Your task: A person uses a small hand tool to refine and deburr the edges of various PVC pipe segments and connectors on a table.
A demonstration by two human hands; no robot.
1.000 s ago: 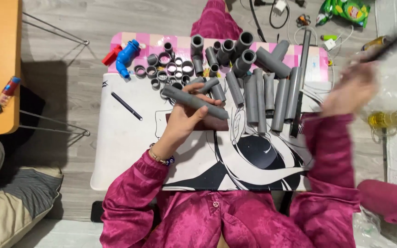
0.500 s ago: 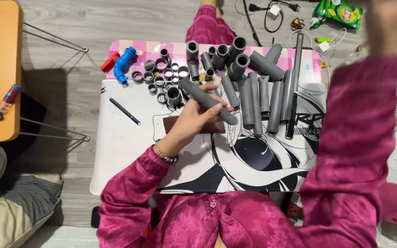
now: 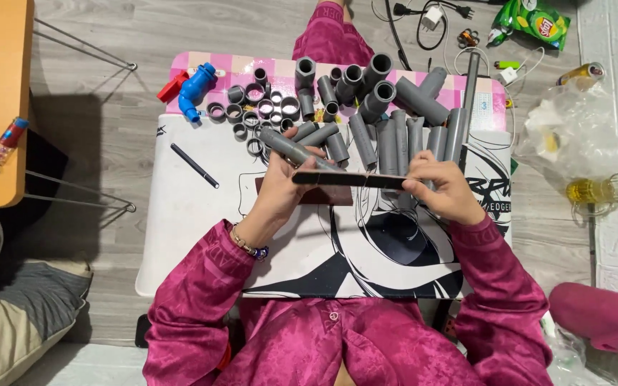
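L hand (image 3: 286, 187) grips a grey pipe (image 3: 291, 148), fingers wrapped round its lower end; pipe slants up-left over the worktop (image 3: 180, 214). R hand (image 3: 443, 187) pinches the right end of a thin dark file (image 3: 348, 179), which lies roughly horizontal btwn both hands; its left end meets the pipe at the L hand's fingertips. Both hands sit above the black-and-white printed mat, near the worktop's middle.

Behind the hands: a row of longer grey pipes (image 3: 402, 136) lying side by side, some stacked w/ open ends facing up. To their left, a cluster of short grey rings (image 3: 259, 111). A blue valve (image 3: 196, 89) w/ red handle sits at the far-left corner on a pink checked strip. A black pen (image 3: 194, 165) lies alone on the white part, left of the L hand. Pink sleeves on both arms, bracelet on L wrist.
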